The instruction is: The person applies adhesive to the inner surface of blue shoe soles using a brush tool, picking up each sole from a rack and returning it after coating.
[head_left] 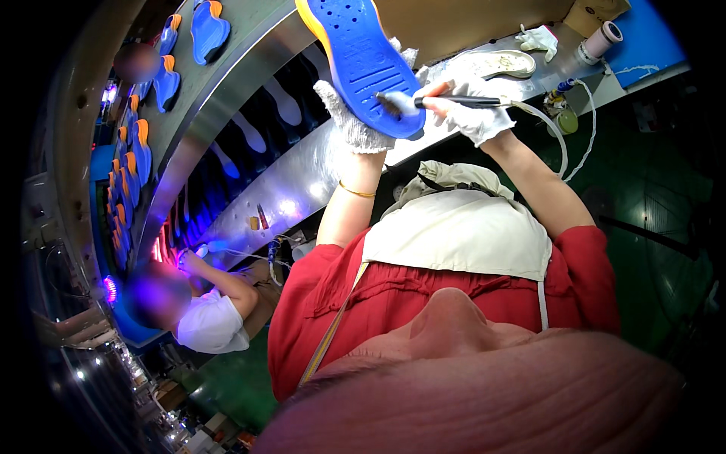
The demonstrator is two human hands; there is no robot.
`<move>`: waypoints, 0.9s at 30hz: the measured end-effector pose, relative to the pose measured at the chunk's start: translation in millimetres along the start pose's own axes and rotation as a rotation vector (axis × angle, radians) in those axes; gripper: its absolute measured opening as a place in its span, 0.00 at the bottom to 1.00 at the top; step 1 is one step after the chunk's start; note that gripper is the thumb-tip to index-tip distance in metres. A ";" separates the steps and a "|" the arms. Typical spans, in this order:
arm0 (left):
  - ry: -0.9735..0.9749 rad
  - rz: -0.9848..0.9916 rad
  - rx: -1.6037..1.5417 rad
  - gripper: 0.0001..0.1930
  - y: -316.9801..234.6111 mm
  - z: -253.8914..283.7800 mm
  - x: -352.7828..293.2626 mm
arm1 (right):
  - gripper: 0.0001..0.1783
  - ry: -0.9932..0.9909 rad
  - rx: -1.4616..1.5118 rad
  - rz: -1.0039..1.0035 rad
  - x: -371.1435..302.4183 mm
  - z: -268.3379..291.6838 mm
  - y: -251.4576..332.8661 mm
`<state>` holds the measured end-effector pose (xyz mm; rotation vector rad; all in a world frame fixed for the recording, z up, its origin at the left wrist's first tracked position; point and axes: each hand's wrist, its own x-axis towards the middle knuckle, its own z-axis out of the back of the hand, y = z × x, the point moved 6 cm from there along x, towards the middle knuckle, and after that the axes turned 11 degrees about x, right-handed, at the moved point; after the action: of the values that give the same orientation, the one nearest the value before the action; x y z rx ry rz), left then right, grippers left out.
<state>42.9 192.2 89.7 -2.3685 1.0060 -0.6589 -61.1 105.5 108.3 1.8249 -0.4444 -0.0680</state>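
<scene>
My left hand (pixel 354 127), in a pale knit glove, holds up a blue shoe sole (pixel 361 57) with an orange edge. Its thumb lies along the left side, and the other fingers are mostly hidden behind. Round holes mark the sole's upper part, grooves its lower part. My right hand (pixel 478 119), also gloved with some fingertips bare, is closed around a brush (pixel 457 100) with a black handle. Its dark bristles touch, or nearly touch, the lower end of the sole. A pale tube (pixel 558 136) runs from near the brush handle.
A whitish sole (pixel 503 63) lies on the bench behind my right hand, near a white glove (pixel 538 41) and a pink roll (pixel 602 41). Blue soles (pixel 209 32) line the belt at upper left; pale soles (pixel 283 102) sit below it. A co-worker (pixel 215 321) works at left.
</scene>
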 end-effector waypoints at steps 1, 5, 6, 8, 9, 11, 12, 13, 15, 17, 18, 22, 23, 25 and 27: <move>0.005 0.003 0.001 0.50 -0.9 -3.0 0.5 | 0.06 -0.060 0.010 0.035 -5.2 5.2 0.7; -0.058 0.028 0.081 0.51 -4.8 -10.7 -0.7 | 0.05 0.150 -0.161 0.288 -17.1 -29.1 5.5; 0.073 0.047 -0.195 0.50 -4.2 -10.7 1.1 | 0.05 0.132 -0.063 0.137 -16.5 -31.2 -3.0; 0.196 0.019 -0.428 0.49 -13.4 -18.0 -2.8 | 0.06 0.082 0.060 -0.165 -11.6 -32.2 -3.6; 0.197 0.030 -0.437 0.49 -8.7 -18.2 1.1 | 0.08 0.021 0.077 -0.318 -5.8 -19.0 -5.6; 0.184 0.011 -0.376 0.48 -13.6 -20.5 2.1 | 0.10 -0.026 0.085 -0.165 -5.4 -3.6 -6.9; 0.090 -0.014 -0.240 0.48 -15.1 -15.7 2.4 | 0.09 0.006 0.065 -0.132 -7.1 -4.4 -7.9; 0.088 -0.015 -0.240 0.48 -16.1 -15.2 2.9 | 0.08 0.038 0.045 -0.099 -8.6 -6.0 -9.6; 0.213 0.032 -0.392 0.47 -17.8 -20.6 3.6 | 0.07 0.127 0.082 -0.071 -8.5 -11.0 -13.5; 0.250 0.044 -0.424 0.46 -21.7 -19.5 3.8 | 0.06 0.138 0.025 -0.196 -2.5 -12.0 -8.7; 0.265 0.066 -0.460 0.45 -21.8 -20.1 4.9 | 0.05 0.131 -0.006 -0.250 2.7 -9.4 -3.8; 0.185 0.102 -0.316 0.44 -25.8 -13.6 8.2 | 0.05 0.198 -0.025 -0.005 3.2 -10.1 5.8; 0.093 0.117 -0.147 0.44 -26.7 -6.5 8.5 | 0.04 0.221 -0.049 -0.029 -0.5 -15.1 7.5; 0.107 0.130 -0.147 0.42 -30.5 -6.2 8.7 | 0.06 0.270 -0.010 -0.079 -6.9 -19.0 -4.4; 0.136 0.166 -0.142 0.39 -33.6 -9.8 9.9 | 0.07 0.267 -0.003 -0.272 -16.7 -17.9 -10.1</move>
<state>60.7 203.1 119.6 -2.3524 1.3323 -0.7136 -69.0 129.7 101.2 1.8502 -0.0072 -0.0107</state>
